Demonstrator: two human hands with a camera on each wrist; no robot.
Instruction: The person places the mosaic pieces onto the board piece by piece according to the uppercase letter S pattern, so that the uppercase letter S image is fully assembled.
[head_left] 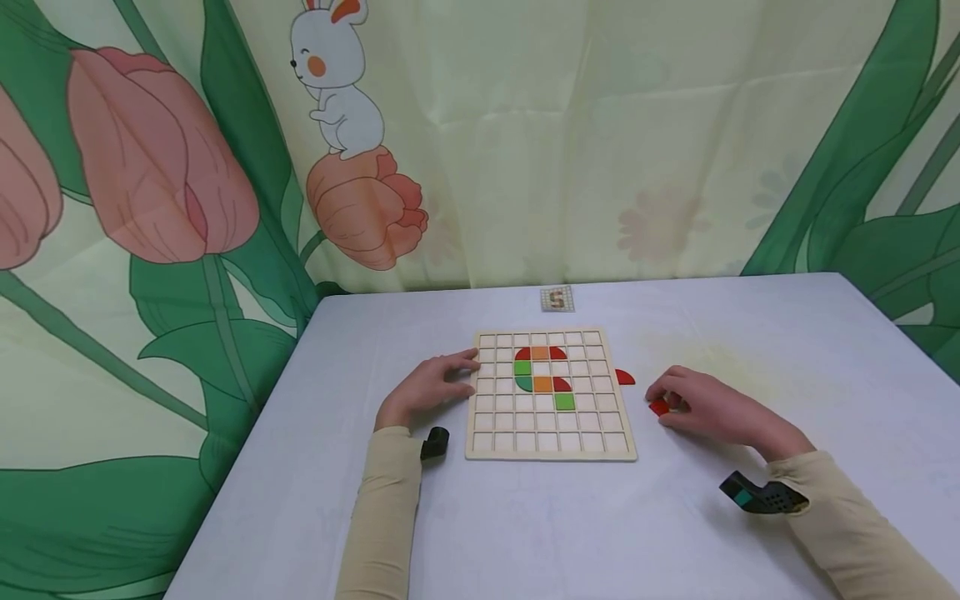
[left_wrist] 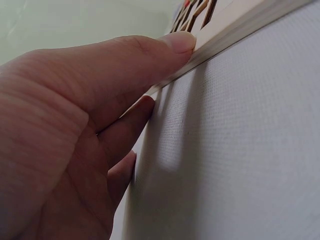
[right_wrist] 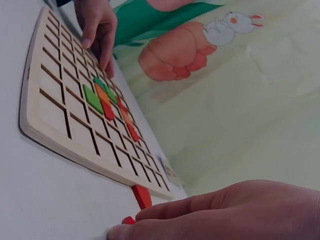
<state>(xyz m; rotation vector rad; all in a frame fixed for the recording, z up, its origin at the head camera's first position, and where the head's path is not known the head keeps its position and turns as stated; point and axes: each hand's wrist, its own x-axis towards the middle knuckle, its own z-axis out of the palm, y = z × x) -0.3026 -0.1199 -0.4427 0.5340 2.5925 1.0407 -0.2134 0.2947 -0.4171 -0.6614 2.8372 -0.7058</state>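
A square wooden grid board (head_left: 551, 456) lies on the table. In its cells, red, orange and green tiles form an S-like pattern, with a light green square (head_left: 564, 402) at its lower end. My left hand (head_left: 427, 387) rests at the board's left side; in the left wrist view its thumb (left_wrist: 179, 44) touches the wooden edge. To the right of the board, my right hand (head_left: 708, 408) pinches a red tile (head_left: 659, 407) low over the table, its shape partly hidden by fingers. Beside the board's right edge lies a red rounded tile (head_left: 625, 377).
A small pattern card (head_left: 557, 299) showing a similar figure lies behind the board near the table's back edge. White cloth (head_left: 525, 533) covers the table. Behind hangs a curtain (head_left: 510, 167) printed with tulips and a rabbit.
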